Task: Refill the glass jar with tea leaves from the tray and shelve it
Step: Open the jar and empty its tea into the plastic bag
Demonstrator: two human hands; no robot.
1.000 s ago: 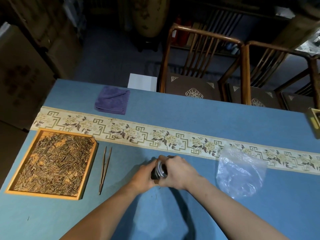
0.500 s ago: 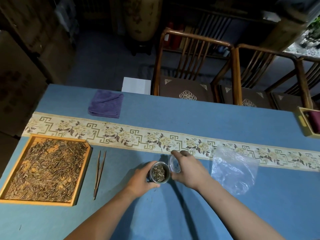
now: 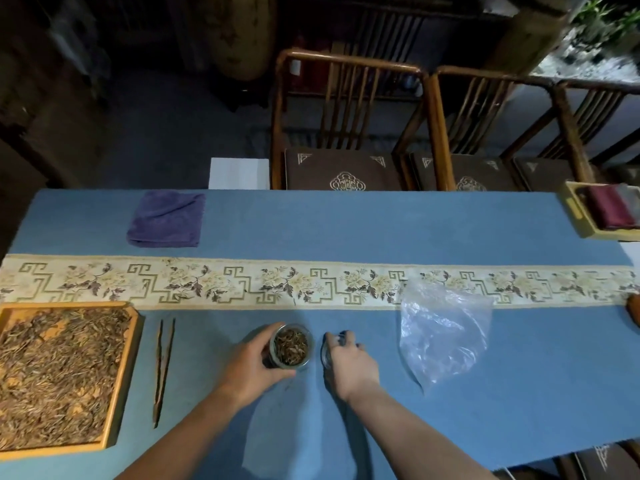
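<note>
The left hand (image 3: 254, 367) is wrapped around the side of the glass jar (image 3: 291, 346), fingers and thumb curled against its wall, and the jar stands upright and open on the blue desk (image 3: 346, 223) near the middle of the near edge, with some tea leaves (image 3: 291, 345) already inside. Just to its right the right hand (image 3: 349, 365) is bent down over the clear lid (image 3: 325, 353), its fingertips closed on the lid's rim with the lid at or just above the cloth; I cannot tell whether the lid touches the desk. The lid lies so close to the jar that a careless reach across could knock either one, and glass on smooth cloth would likely slide or roll toward the near edge. The wooden tweezers (image 3: 162, 368) lie between the jar and the leaf-filled tray (image 3: 121, 375) at the left end of the desk, well apart from the jar, so each load of dry, light leaves must cross open cloth, and strands may drop on the way. If the left hand lets go while leaves are pushed in, the narrow jar may tip and spill. The loose plastic bag (image 3: 445, 336) to the right could catch the lid or a sleeve. A purple cloth (image 3: 166, 220) sits by the far edge.
</note>
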